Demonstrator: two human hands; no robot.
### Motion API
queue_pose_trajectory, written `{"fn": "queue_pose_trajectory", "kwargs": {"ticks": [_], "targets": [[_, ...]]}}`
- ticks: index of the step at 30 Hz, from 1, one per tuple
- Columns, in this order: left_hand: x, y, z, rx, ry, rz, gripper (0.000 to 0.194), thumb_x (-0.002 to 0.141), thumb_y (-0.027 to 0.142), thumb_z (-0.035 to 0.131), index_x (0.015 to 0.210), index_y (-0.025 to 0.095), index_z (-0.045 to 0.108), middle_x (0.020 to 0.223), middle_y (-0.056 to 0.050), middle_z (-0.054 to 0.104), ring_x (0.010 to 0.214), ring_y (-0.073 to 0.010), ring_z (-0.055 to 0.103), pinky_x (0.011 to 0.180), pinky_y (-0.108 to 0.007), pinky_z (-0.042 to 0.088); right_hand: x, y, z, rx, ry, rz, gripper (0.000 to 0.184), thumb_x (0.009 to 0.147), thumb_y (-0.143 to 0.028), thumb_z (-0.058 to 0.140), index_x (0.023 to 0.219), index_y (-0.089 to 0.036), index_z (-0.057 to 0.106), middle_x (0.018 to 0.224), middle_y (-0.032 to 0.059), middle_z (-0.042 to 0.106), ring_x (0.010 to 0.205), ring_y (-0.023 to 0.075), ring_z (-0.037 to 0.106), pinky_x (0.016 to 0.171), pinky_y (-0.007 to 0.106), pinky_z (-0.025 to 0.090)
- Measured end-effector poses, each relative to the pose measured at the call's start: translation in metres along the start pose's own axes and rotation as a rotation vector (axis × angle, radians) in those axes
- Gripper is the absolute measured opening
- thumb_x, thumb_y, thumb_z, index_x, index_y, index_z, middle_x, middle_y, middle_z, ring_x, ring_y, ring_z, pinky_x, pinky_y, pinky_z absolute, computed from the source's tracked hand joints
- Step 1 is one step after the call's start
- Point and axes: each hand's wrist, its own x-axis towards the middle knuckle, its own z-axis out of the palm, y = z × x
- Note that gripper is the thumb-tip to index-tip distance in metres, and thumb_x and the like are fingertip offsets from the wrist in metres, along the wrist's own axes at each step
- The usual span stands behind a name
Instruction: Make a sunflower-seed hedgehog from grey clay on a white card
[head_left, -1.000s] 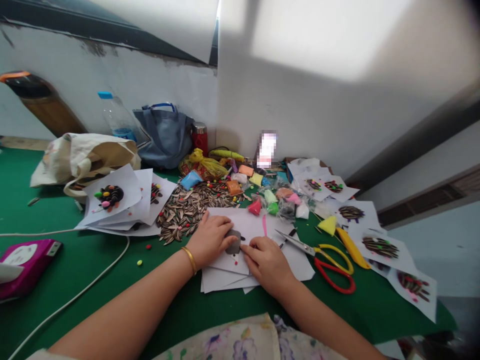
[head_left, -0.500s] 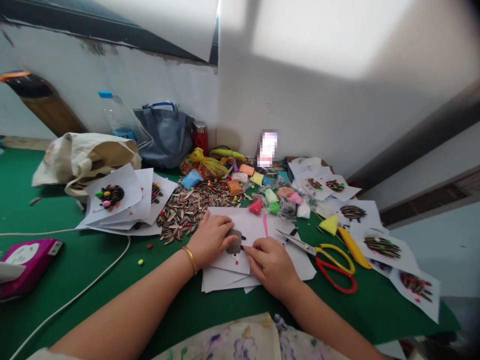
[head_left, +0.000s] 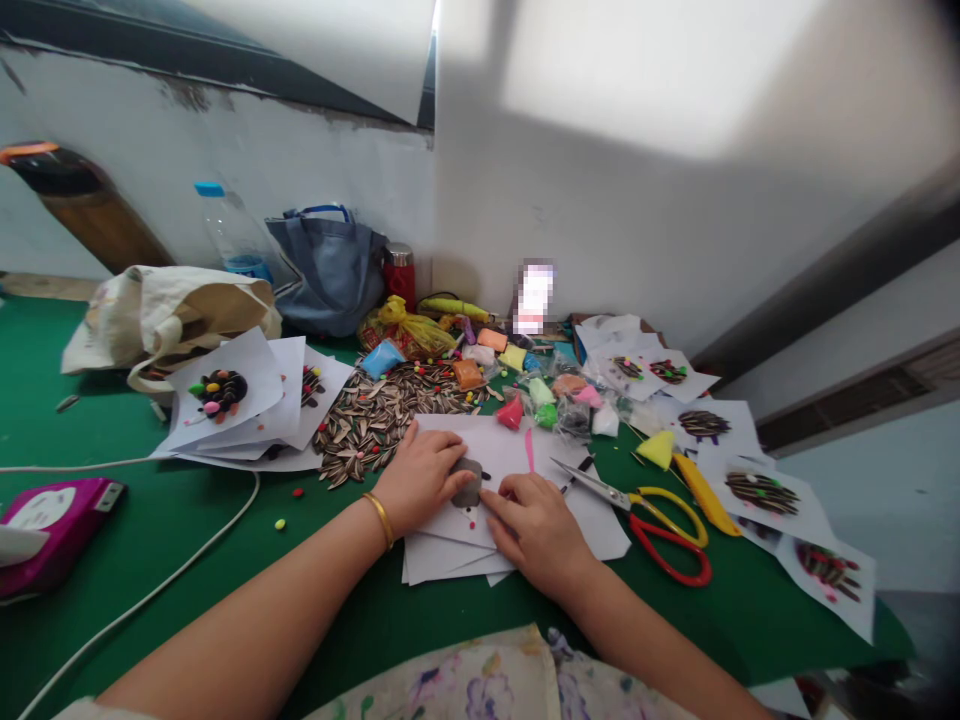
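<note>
A flat grey piece of clay (head_left: 468, 484) lies on a stack of white paper (head_left: 442, 560). My left hand (head_left: 424, 482) rests flat on the paper at its left, fingers stretched out and thumb against the grey piece. From the right, my right hand (head_left: 546, 528) reaches in, index fingertip at the piece's lower right edge and thumb lower on the paper, apart from it. Just right of the grey clay sits a small dark piece (head_left: 486, 476). Below are small dots and a red bead (head_left: 472, 525). Whatever is under my right index fingertip is hidden.
Scissors (head_left: 637, 505) and a yellow cutter (head_left: 706, 495) lie right. Sunflower seeds (head_left: 375, 430) spread behind the paper, beside bagged coloured clay (head_left: 510, 412). Finished seed pictures (head_left: 763, 492) line the right edge; more (head_left: 225, 395) stand left. A white cable (head_left: 187, 565) crosses the left side.
My right index finger has straightened and pressed in at the grey clay's edge, where a dark piece showed before. Its thumb has moved away from the index finger. My left hand stays in place.
</note>
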Motion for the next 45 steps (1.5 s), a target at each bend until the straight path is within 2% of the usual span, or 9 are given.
{"fn": "queue_pose_trajectory", "kwargs": {"ticks": [7, 11, 18, 24, 29, 33, 40, 45], "targets": [[0.0003, 0.0002, -0.0003, -0.001, -0.003, -0.001, 0.036, 0.093, 0.042, 0.051, 0.121, 0.023, 0.064, 0.127, -0.009, 0.062, 0.12, -0.0273, 0.052, 0.116, -0.058, 0.009, -0.0003, 0.0012, -0.0012, 0.007, 0.024, 0.024, 0.034, 0.089, -0.026, 0.058, 0.123, -0.026, 0.065, 0.105, 0.0088, 0.059, 0.096, 0.023, 0.051, 0.085, 0.037, 0.04], [0.0001, 0.0001, 0.0002, 0.012, -0.011, -0.001, 0.038, 0.094, 0.044, 0.049, 0.122, 0.022, 0.062, 0.127, -0.009, 0.061, 0.121, -0.0272, 0.051, 0.116, -0.058, 0.009, 0.0007, 0.0008, -0.0006, 0.025, -0.015, 0.018, 0.032, 0.089, -0.027, 0.058, 0.12, -0.026, 0.066, 0.104, 0.0078, 0.059, 0.095, 0.0225, 0.051, 0.086, 0.037, 0.04], [-0.0004, -0.0006, 0.0007, 0.017, -0.012, 0.003, 0.039, 0.094, 0.044, 0.048, 0.122, 0.021, 0.063, 0.127, -0.01, 0.062, 0.12, -0.0278, 0.052, 0.116, -0.059, 0.009, -0.0008, 0.0044, -0.0048, 0.027, 0.075, 0.05, 0.028, 0.09, -0.023, 0.057, 0.115, -0.024, 0.069, 0.102, 0.008, 0.061, 0.095, 0.022, 0.052, 0.087, 0.038, 0.039], [0.0004, -0.0008, 0.0005, 0.007, -0.019, -0.003, 0.039, 0.094, 0.044, 0.049, 0.123, 0.022, 0.062, 0.127, -0.01, 0.061, 0.121, -0.0284, 0.051, 0.115, -0.06, 0.009, -0.0022, 0.0034, -0.0034, 0.001, 0.023, 0.012, 0.025, 0.089, -0.026, 0.059, 0.112, -0.026, 0.069, 0.103, 0.0072, 0.062, 0.094, 0.0219, 0.053, 0.085, 0.037, 0.038], [0.0007, -0.0012, 0.0009, -0.004, -0.013, -0.006, 0.038, 0.093, 0.043, 0.05, 0.122, 0.023, 0.063, 0.126, -0.009, 0.062, 0.121, -0.0279, 0.051, 0.116, -0.059, 0.009, -0.0023, 0.0028, -0.0042, -0.004, 0.075, 0.007, 0.029, 0.09, -0.024, 0.057, 0.117, -0.025, 0.068, 0.106, 0.0082, 0.062, 0.098, 0.0227, 0.053, 0.087, 0.038, 0.038], [0.0005, -0.0018, 0.0015, -0.02, -0.007, -0.006, 0.037, 0.092, 0.043, 0.051, 0.122, 0.024, 0.064, 0.126, -0.009, 0.062, 0.121, -0.028, 0.052, 0.116, -0.06, 0.009, -0.0023, 0.0024, -0.003, -0.015, 0.041, -0.016, 0.027, 0.09, -0.026, 0.058, 0.115, -0.029, 0.068, 0.106, 0.0073, 0.061, 0.096, 0.0223, 0.052, 0.086, 0.038, 0.038], [0.0005, -0.0005, 0.0001, -0.012, -0.009, -0.007, 0.038, 0.092, 0.043, 0.051, 0.122, 0.023, 0.064, 0.126, -0.009, 0.062, 0.121, -0.0284, 0.052, 0.115, -0.06, 0.01, -0.0011, 0.002, -0.0012, -0.016, 0.066, 0.02, 0.031, 0.091, -0.026, 0.057, 0.12, -0.027, 0.066, 0.108, 0.0084, 0.061, 0.098, 0.0232, 0.052, 0.088, 0.039, 0.038], [0.0006, -0.0008, 0.0001, -0.012, -0.001, -0.005, 0.037, 0.092, 0.043, 0.052, 0.122, 0.025, 0.063, 0.125, -0.009, 0.063, 0.12, -0.0278, 0.052, 0.115, -0.059, 0.01, 0.0012, 0.0007, -0.0006, -0.032, 0.029, 0.042, 0.03, 0.089, -0.027, 0.059, 0.118, -0.026, 0.067, 0.107, 0.0081, 0.061, 0.098, 0.0231, 0.052, 0.086, 0.038, 0.038]]}}
